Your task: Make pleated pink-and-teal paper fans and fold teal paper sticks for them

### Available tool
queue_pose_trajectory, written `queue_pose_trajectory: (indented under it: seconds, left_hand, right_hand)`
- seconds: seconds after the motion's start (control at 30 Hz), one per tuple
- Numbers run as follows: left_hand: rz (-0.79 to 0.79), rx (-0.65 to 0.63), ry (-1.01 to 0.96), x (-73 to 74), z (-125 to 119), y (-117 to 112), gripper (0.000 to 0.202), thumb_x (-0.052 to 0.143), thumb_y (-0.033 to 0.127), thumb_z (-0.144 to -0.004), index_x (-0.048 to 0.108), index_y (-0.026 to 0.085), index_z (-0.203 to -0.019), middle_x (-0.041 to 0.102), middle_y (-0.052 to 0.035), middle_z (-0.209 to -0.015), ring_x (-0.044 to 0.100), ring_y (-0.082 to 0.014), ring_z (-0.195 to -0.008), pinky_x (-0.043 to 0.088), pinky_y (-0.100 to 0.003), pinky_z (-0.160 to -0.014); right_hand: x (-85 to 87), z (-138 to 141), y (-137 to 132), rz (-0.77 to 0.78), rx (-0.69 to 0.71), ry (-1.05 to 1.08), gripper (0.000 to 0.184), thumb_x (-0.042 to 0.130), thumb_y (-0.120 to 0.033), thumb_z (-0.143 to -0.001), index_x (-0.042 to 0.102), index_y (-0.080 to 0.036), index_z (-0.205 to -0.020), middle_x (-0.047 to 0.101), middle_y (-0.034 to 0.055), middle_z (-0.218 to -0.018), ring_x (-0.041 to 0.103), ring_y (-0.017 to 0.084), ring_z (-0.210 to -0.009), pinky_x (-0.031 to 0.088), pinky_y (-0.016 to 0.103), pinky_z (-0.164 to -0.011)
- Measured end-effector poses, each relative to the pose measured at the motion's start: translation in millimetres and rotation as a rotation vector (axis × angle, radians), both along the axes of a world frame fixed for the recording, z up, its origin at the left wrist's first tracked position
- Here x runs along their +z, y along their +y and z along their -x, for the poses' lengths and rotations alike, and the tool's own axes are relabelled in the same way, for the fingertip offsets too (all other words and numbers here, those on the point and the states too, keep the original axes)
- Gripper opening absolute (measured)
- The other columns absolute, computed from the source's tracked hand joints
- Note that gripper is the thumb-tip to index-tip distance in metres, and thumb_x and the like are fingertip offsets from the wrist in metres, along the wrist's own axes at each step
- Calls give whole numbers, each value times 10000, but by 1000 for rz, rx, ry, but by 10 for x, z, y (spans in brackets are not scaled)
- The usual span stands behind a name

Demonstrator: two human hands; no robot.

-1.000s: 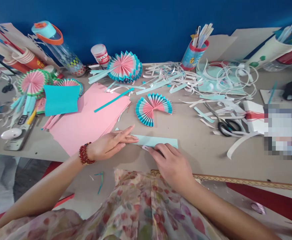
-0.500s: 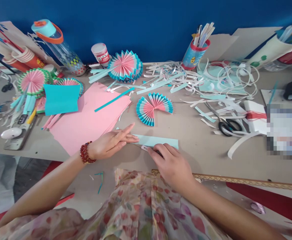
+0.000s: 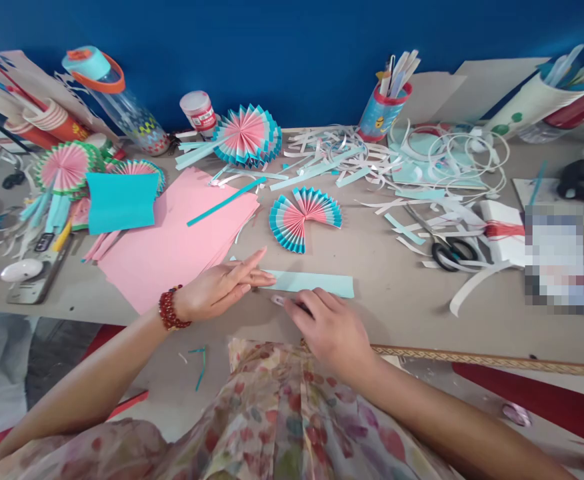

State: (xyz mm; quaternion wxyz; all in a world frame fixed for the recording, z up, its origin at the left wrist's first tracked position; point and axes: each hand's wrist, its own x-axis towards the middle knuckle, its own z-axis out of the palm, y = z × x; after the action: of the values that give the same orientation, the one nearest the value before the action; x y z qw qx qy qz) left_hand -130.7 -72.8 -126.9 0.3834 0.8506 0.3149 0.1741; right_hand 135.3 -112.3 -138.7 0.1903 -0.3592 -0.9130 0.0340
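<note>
A light blue paper strip [image 3: 317, 283] lies flat near the table's front edge. My left hand [image 3: 219, 288], with a red bead bracelet at the wrist, lies flat with its fingers stretched out and presses the strip's left end. My right hand [image 3: 329, 330] is curled with fingers pressed together on the strip's lower edge, pinching a small pale object I cannot make out. A half-open pink and blue pleated paper fan [image 3: 302, 215] sits just beyond the strip.
Pink paper sheets [image 3: 172, 243] and a teal sheet [image 3: 121, 200] lie at left among finished fans [image 3: 246, 133]. Scissors [image 3: 447, 250], paper scraps [image 3: 342, 160], a pen cup [image 3: 385, 110], a bottle [image 3: 122, 103] and a glue jar [image 3: 199, 110] crowd the back.
My right hand has slid a little to the left along the strip's lower edge. My left hand stays pressed on the strip's left end.
</note>
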Motion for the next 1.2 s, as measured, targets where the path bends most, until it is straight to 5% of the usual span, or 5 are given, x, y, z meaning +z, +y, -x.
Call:
queue_pose_trajectory:
  seconds: [0.23,0.4,0.53,0.97,1.2]
  left_hand:
    - [-97,33,138,39,-48,-42,661,410,166,-993,112,313,-1564,623,-57,-1353,545,-206,-1278,429,-419,-1080]
    - [-242,90,305,32,-257,-103,531,492,272,-984,337,254,-1491,560,-111,-1339,540,-250,-1225,456,-417,-1042]
    - [-351,176,339,-20,-392,-99,306,494,263,-976,575,208,-1266,587,-109,-1227,582,-247,-1108,483,-407,-969]
    - [-216,303,179,191,-460,28,187,419,218,-1001,604,192,-1008,668,-70,-1026,635,-175,-934,510,-300,-830]
    - [-621,535,-53,543,-930,631,122,486,207,-975,607,187,-972,678,-52,-962,633,-180,-945,500,-323,-895]
  right_hand:
    - [203,-319,47,31,51,111,268,474,-101,-952,691,-215,-1061,676,31,-893,581,161,-791,444,272,-717]
    - [198,-1024,510,-137,-261,37,292,508,-150,-954,669,-222,-1186,676,69,-995,621,194,-890,475,297,-779]
    - [73,-1299,739,-129,-310,-86,265,482,-189,-967,694,-197,-1126,687,93,-1013,622,234,-893,480,360,-793]
    - [13,-974,537,98,-53,53,290,580,-305,-939,557,-141,-1176,688,127,-1087,629,288,-1039,524,442,-890]
    - [4,-982,590,103,4,72,206,524,-214,-952,614,-183,-1135,696,98,-1083,643,242,-994,522,416,-888]
